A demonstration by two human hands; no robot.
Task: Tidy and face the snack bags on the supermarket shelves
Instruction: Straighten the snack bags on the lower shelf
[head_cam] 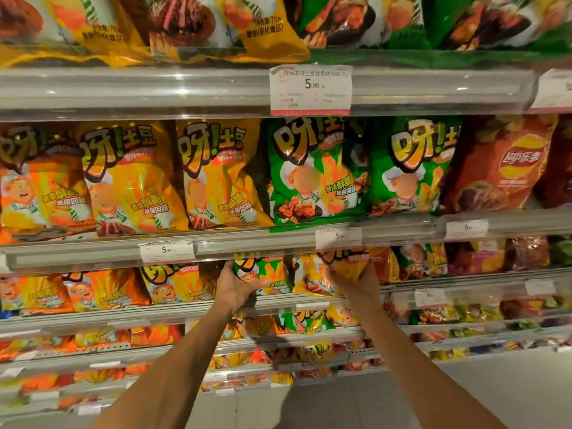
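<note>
Hands were both up at the third shelf down, each on a small snack bag. Person's left hand (236,286) held a green chip bag (266,274) from its left side & bottom, fingers curled round the edge, thumb near the front. Right hand (359,281) held a yellow chip bag (346,264) from below & the right side, fingers wrapped round it. Another small yellow bag (309,278) sat between the two, just beside both.

To do this step well, prob. best to stand each bag up straight, front facing out, & pull it to the shelf lip (278,305) so it lined up w/ the row. Soft grip would be good, since chips break & puffy bags slip. Green bag looked like it sat in a yellow row, so maybe it belonged w/ the other green ones; hard to be sure.

Shelf above had big yellow bags (130,178) and big green bags (312,171) already standing neat, w/ a price tag (339,238) on the rail right over the hands.
</note>
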